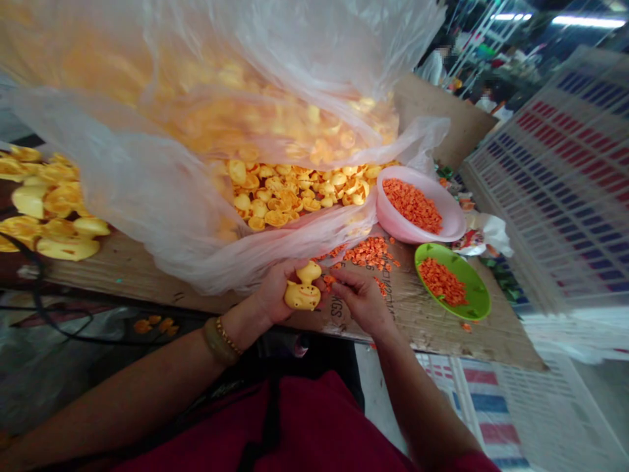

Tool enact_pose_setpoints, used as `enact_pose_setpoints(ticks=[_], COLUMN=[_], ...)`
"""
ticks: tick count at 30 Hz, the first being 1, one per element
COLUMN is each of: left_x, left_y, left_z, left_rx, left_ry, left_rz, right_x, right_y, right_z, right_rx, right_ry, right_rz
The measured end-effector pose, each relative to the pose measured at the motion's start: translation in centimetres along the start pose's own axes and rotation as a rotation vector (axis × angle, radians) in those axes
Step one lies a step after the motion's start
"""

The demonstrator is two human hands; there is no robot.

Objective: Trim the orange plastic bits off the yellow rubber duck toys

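A yellow duck-shaped plastic piece (302,295) with small holes lies in my left hand (276,292), whose fingers are curled round it. Just to the right, my right hand (366,301) pinches a small orange piece (329,282) between thumb and fingertips, close beside the yellow one. Loose orange pieces (371,252) lie on the cardboard behind my right hand. More of them fill part of a pink bowl (455,219) and a green bowl (481,295) on the right.
A big clear plastic bag (147,190) of yellow parts (275,196) spreads across the back. More yellow shells (59,196) lie at the left, near a black cable (42,288). White crates (555,177) stand at the right. Two people are in the background.
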State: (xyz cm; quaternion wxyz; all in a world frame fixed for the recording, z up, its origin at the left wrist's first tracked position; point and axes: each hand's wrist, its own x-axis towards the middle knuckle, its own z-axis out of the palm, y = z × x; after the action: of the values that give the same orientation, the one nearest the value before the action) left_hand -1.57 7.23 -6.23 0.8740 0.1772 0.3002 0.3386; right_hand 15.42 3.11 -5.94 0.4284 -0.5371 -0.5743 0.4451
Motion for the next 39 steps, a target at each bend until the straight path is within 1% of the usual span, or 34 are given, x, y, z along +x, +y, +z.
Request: enact_pose_setpoints(ticks=[2, 3, 5, 7, 10, 12, 16, 19, 24, 27, 30, 33, 36, 39], left_x=[-0.2, -0.2, -0.3, -0.2, 0.0, 0.1, 0.2, 0.2, 0.2, 0.3, 0.0, -0.6, -1.3, -1.5], left_y=[0.1, 0.1, 0.1, 0.1, 0.2, 0.3, 0.4, 0.3, 0.2, 0.2, 0.1, 0.0, -0.1, -0.1], left_z=[0.1, 0.1, 0.0, -0.2, -0.4, -0.5, -0.5, -0.6, -0.2, 0.1, 0.0, -0.4, -0.4, 0.0], left_rx=[-0.024, -0.036, -0.04, -0.024, -0.03, -0.059, -0.114, -0.13, -0.168, -0.15, -0.09, 0.002, 0.123, 0.205], left_ry=[0.013, 0.019, 0.03, 0.041, 0.025, 0.045, 0.151, 0.195, 0.231, 0.278, 0.366, 0.459, 0.504, 0.52], left_rz=[-0.007, -0.013, -0.025, -0.025, -0.02, -0.008, -0.005, -0.015, -0.018, -0.011, 0.004, 0.053, 0.105, 0.125], right_x=[0.1, 0.2, 0.5, 0.6, 0.1, -0.4, -1.2, -1.2, -1.4, -1.8, -2.1, -2.4, -2.5, -2.7], right_y=[-0.5, -0.7, -0.8, -1.0, -1.6, -2.0, -1.9, -1.7, -2.5, -2.9, -2.0, -0.4, 0.3, -0.3], right_z=[0.4, 0.4, 0.4, 0.3, 0.6, 0.9, 1.8, 2.1, 2.2, 2.9, 4.1, 4.9, 4.8, 4.0], right_rx=[-0.14, -0.172, -0.185, -0.165, -0.112, -0.133, -0.347, -0.501, -0.657, -0.787, -0.875, -0.785, -0.777, -0.912], right_ry=[-0.069, -0.082, -0.064, -0.01, 0.058, 0.032, -0.053, -0.06, -0.103, -0.146, -0.155, -0.133, -0.137, -0.236], right_rz=[-0.095, -0.127, -0.156, -0.141, -0.119, -0.176, -0.351, -0.414, -0.43, -0.434, -0.416, -0.385, -0.317, -0.3])
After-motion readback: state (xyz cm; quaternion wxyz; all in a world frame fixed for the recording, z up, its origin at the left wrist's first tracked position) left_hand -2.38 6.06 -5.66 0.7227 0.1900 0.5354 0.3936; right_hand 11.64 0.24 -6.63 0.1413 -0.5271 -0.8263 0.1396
